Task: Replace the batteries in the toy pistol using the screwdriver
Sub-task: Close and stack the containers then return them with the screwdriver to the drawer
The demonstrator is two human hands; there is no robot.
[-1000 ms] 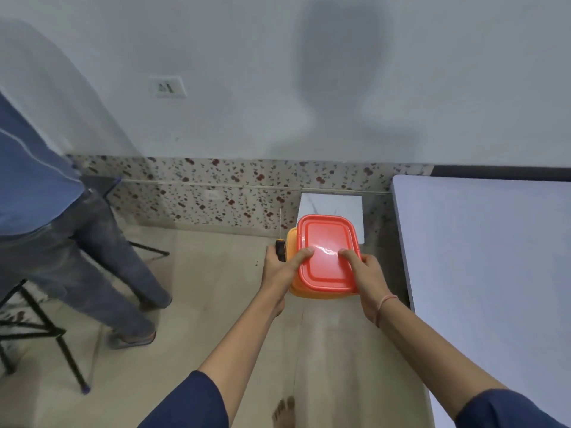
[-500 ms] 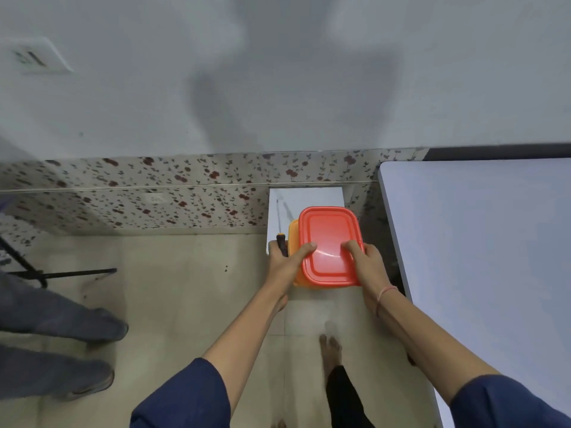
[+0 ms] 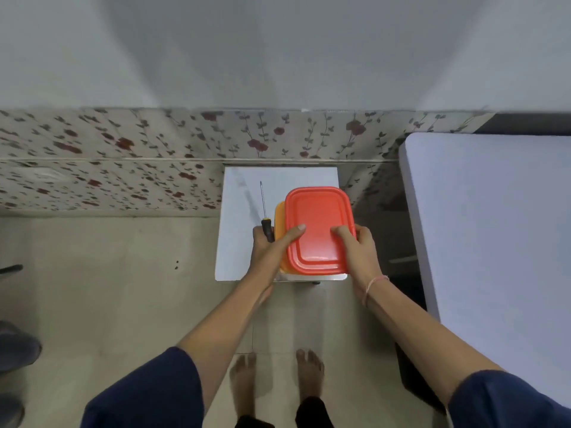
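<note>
An orange plastic box with a red lid (image 3: 318, 227) is held between both hands over a small white table (image 3: 238, 230). My left hand (image 3: 272, 247) grips the box's left side, thumb on the lid, and also holds a screwdriver (image 3: 265, 222) with a black and yellow handle against the box, its thin shaft pointing away towards the wall. My right hand (image 3: 360, 248) grips the box's right side with the thumb on the lid. The toy pistol and batteries are not in sight; the box's inside is hidden.
A large pale table (image 3: 494, 227) stands to the right. The wall with a flowered skirting (image 3: 139, 156) runs behind the small table. Another person's shoes (image 3: 15, 347) are at the left edge. My bare feet (image 3: 278, 372) stand on the tiled floor.
I have walked up to the small white table, with the box and screwdriver now over its top. The other person has slid out to the left edge. Both grips are unchanged.
</note>
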